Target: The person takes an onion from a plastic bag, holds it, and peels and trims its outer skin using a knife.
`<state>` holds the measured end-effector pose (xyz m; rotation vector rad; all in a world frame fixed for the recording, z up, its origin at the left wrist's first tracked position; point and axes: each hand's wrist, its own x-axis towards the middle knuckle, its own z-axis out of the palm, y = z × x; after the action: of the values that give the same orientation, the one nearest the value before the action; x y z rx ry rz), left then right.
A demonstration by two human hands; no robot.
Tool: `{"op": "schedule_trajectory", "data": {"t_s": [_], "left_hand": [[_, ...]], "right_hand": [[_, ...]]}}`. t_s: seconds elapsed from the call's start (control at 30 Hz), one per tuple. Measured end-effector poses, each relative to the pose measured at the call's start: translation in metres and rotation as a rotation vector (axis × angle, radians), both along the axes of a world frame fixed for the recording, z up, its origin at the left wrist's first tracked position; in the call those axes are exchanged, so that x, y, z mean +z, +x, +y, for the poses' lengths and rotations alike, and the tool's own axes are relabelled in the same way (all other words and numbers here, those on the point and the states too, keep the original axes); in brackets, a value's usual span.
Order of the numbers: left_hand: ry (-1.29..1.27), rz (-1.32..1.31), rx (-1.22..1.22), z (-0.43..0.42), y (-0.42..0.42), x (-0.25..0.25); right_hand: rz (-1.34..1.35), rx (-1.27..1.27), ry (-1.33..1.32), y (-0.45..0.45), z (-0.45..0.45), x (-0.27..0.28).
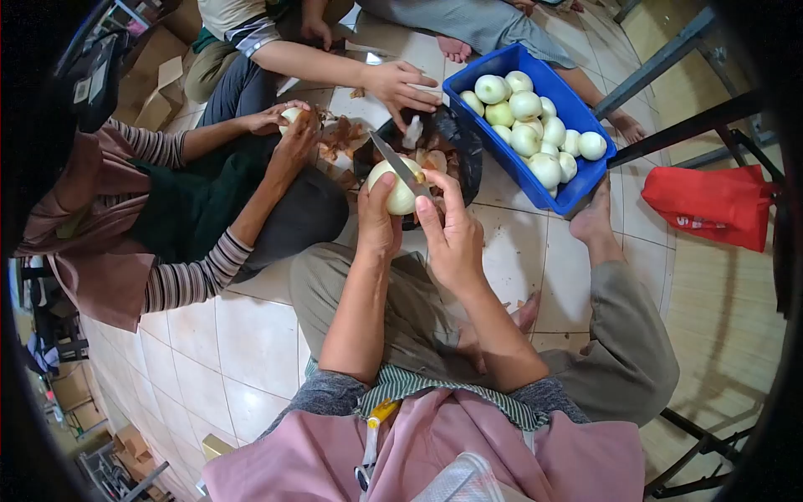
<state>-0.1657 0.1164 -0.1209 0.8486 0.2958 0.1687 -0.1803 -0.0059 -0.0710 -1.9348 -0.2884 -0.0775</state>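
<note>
A peeled, pale onion [393, 191] is in my left hand [376, 209], its fingers wrapped round the left side. My right hand [450, 238] is closed on a knife [393, 157], whose blade points up and to the left across the top of the onion. A small brownish bit shows by the blade near my right fingertips. Just beyond my hands, a black bag [468, 151] holds peels. To its right, a blue crate [587, 194] holds several peeled onions [525, 105].
At the left, a co-worker in striped sleeves [188, 272] holds another onion [291, 117]. Another person's hand [403, 86] reaches over the black bag. Brown peels [341, 138] lie on the tiles. A red bag [711, 201] hangs at the right by dark metal legs.
</note>
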Motion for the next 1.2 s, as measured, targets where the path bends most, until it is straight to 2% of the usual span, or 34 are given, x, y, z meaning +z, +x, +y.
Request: {"op": "schedule_trajectory", "data": {"t_s": [0.2,0.3,0.33,0.43,0.53,0.63,0.67,0.77,0.87,0.97,1.03,1.07,1.2], "left_hand": [[0.056,-0.058,0.024,0.005,-0.003,0.002],[0.026,-0.088,0.069,0.014,-0.002,0.01],[0.089,-0.043,0.022,0.016,-0.003,0.012],[0.109,0.001,-0.012,0.015,-0.003,0.007],[0.041,0.007,-0.028,0.013,-0.002,0.005],[-0.084,0.045,0.035,0.02,-0.002,0.009],[-0.038,0.052,0.035,0.02,-0.001,0.011],[-0.023,0.079,0.007,0.019,-0.002,0.01],[0.004,0.113,0.013,0.017,-0.004,0.013],[0.042,0.071,0.046,0.013,-0.001,0.009],[0.169,0.06,-0.016,0.015,-0.003,-0.001],[0.156,0.072,-0.025,0.011,-0.005,0.005],[0.137,0.049,0.0,0.004,-0.005,0.007]], "right_hand": [[0.125,0.054,0.045,0.006,-0.001,-0.002],[-0.005,0.137,0.089,0.009,-0.002,-0.006],[-0.039,0.118,0.105,0.01,0.002,-0.008],[0.209,0.129,0.052,0.011,-0.001,-0.002],[0.262,0.145,0.024,0.014,-0.003,0.0],[0.044,0.196,0.093,0.012,-0.007,-0.007],[0.043,0.193,0.119,0.013,-0.006,-0.009],[0.146,0.187,0.168,0.015,-0.007,-0.004],[0.254,0.134,0.089,0.015,-0.006,0.003],[0.15,0.07,0.22,0.018,0.002,-0.02],[0.179,0.042,0.453,0.028,0.01,-0.044],[0.226,0.028,0.512,0.032,0.008,-0.034],[0.356,0.122,0.467,0.057,-0.013,-0.034]]}}
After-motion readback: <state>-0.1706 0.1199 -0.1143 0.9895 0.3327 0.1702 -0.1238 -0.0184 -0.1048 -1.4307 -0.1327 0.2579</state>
